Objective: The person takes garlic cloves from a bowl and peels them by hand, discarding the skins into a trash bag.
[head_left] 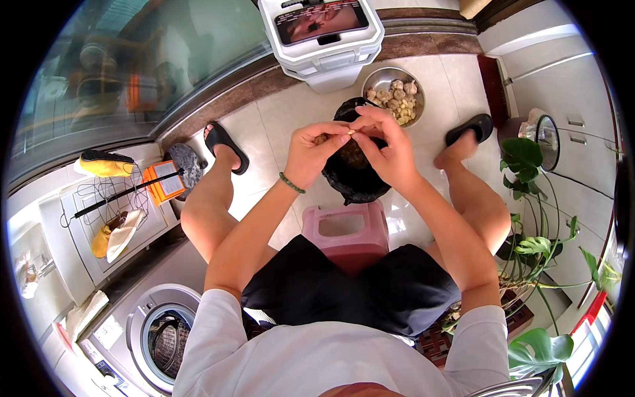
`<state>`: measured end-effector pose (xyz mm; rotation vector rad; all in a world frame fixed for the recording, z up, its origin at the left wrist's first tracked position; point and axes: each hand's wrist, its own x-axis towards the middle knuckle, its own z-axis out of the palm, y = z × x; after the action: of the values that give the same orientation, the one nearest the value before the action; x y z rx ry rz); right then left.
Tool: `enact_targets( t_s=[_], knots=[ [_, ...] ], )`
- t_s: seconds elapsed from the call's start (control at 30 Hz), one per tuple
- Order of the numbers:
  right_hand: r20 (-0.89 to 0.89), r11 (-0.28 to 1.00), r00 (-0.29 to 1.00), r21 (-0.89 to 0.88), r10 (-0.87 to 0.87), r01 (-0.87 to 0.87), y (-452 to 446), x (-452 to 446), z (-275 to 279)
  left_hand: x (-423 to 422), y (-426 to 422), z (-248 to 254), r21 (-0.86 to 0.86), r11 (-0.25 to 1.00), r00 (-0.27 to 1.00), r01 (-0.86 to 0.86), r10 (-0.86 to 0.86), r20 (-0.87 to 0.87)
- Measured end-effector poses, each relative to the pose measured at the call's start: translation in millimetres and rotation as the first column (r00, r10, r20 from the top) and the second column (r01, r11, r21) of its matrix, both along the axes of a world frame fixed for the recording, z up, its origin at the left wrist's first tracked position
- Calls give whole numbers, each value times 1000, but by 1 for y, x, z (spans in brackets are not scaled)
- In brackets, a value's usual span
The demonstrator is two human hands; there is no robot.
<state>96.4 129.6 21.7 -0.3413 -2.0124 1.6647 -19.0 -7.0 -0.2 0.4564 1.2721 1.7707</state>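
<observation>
My left hand [313, 151] and my right hand [386, 149] meet fingertip to fingertip, both closed in a pinch on a small pale garlic clove [351, 132]. They are above a bin lined with a black bag [357, 193], which has brownish scraps [352, 157] inside that look like garlic skins. Just beyond my right hand, a round metal bowl [421, 109] holds whole garlic bulbs [399, 96] and, towards its near side, peeled yellowish cloves [404, 116]. My fingers partly hide the clove and the bin's opening.
A pink plastic stool [344, 248] stands between my legs, near the bin. Ahead, a phone [322, 22] lies on a grey-white container [331, 63]. A washing machine [165, 337] is at lower left, a wire rack with slippers [109, 192] above it. Leafy plants [529, 245] line the right.
</observation>
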Motion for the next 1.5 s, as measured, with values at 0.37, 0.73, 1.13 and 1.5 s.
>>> enact_targets(
  t_s=[0.37,0.73,1.13,1.5],
  knots=[
    [84,991,993,100,83,-92,9,-1,-5,-5,1,-2,-184,981,962,64,-110,-251],
    [113,979,990,175,85,-104,8,3,-13,1,-4,-6,-167,983,994,81,-92,-62],
    [113,960,985,235,129,-153,4,2,-13,5,-7,-4,-218,975,992,40,-12,125],
    [70,997,997,73,27,-32,-1,1,-14,1,-6,4,-207,971,980,121,-84,178]
  ],
)
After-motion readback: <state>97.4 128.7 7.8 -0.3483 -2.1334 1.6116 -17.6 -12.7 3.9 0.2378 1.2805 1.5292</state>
